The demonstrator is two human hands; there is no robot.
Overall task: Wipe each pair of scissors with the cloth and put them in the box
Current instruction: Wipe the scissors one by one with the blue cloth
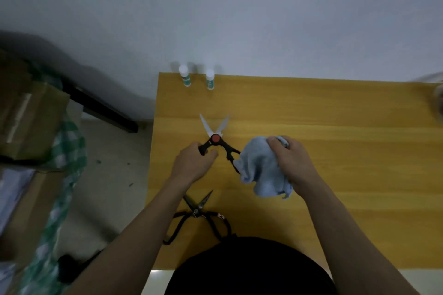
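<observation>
One handle of the scissors (217,137) is hidden by the cloth (262,167), the other by the left hand (193,163). The black scissors (199,211) are partly covered by the left forearm. A blurred object (440,97) is cut off at the right edge.

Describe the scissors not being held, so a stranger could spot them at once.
Start at the yellow wooden table and look to its near edge, just in front of the person. The all-black scissors lie there, partly under the left forearm. Unlike the pair with the red pivot held in the left hand, they are dark all over.
</observation>
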